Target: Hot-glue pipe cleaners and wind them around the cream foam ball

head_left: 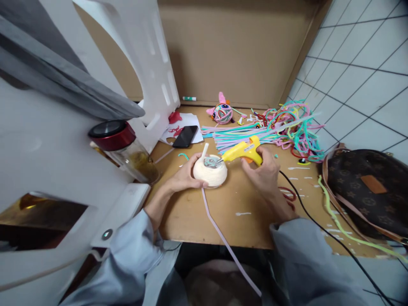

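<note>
My left hand [186, 175] is closed on the side of a round cream-coloured ball [210, 175] wrapped in fuzzy strands. A patch of its top is uncovered and shows a greyish, shiny surface. One cream strand end sticks up from the ball, and a long lilac pipe cleaner [219, 231] trails from below it past the table edge. My right hand [264, 172] grips a yellow hot glue gun [242, 151]. The gun points left, its nozzle at the uncovered top of the ball; whether it touches cannot be told.
Pipe cleaners [236, 137] lie in a bundle behind, beside a tangled heap [302, 127]. A decorated pink ball [222, 113] and a phone [185, 136] sit at the back. A glass tea bottle [127, 153] stands left, a brown bag [366, 191] right. The gun's black cord [306, 212] runs right.
</note>
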`<state>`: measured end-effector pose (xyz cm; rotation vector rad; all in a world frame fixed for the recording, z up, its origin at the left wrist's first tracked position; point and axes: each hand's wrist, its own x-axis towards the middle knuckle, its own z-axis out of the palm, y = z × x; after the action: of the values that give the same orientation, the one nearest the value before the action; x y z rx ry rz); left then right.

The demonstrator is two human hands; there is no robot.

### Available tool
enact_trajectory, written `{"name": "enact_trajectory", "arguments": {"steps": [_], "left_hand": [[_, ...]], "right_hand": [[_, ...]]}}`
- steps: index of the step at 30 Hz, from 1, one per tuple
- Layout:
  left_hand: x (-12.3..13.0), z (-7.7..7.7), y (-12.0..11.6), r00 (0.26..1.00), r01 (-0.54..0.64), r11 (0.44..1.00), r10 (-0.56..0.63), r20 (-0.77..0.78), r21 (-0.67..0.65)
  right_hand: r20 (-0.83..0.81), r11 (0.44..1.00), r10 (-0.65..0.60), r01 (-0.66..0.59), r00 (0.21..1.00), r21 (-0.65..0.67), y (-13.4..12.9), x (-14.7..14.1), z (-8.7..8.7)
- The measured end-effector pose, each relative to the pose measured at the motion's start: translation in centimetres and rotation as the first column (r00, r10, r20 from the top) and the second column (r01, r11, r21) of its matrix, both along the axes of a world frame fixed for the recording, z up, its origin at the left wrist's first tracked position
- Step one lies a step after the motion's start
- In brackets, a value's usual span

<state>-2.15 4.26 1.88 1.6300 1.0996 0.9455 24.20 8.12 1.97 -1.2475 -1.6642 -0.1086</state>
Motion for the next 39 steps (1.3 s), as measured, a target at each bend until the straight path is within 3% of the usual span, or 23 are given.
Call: {"name": "enact_trajectory", "arguments": {"steps": [4, 11, 26, 34, 39], "left_hand": [[0.1, 0.2, -0.1, 0.999, 0.011, 1.0, -0.01, -0.035, 0.02], [0.2, 0.1, -0.1, 0.998, 0.014, 1.0, -0.013, -0.068, 0.019], [0.3, 0.2, -0.2, 0.994, 0.035, 0.998, -0.03, -0.109, 0.051], [0.3, 0.2, -0.3, 0.994, 0.043, 0.997, -0.036, -0.105, 0.06], [0.3, 0.2, -0.2, 0.995, 0.041, 0.998, -0.036, -0.098, 0.052]], "right_hand": [[0.05, 0.986, 0.01, -0.019, 0.999, 0.168, -0.5, -0.8, -0.9], [0.097, 0.939, 0.053, -0.083, 0.994, 0.333, -0.7, -1.2, -1.0], [0.124, 0.948, 0.064, -0.099, 0.99, 0.303, -1.0, -1.4, -1.0], [0.12, 0.924, 0.136, -0.17, 0.983, 0.342, -1.1, -1.4, -0.8], [0.124, 0.955, 0.114, -0.143, 0.986, 0.258, -1.1, -1.3, -1.0]]}}
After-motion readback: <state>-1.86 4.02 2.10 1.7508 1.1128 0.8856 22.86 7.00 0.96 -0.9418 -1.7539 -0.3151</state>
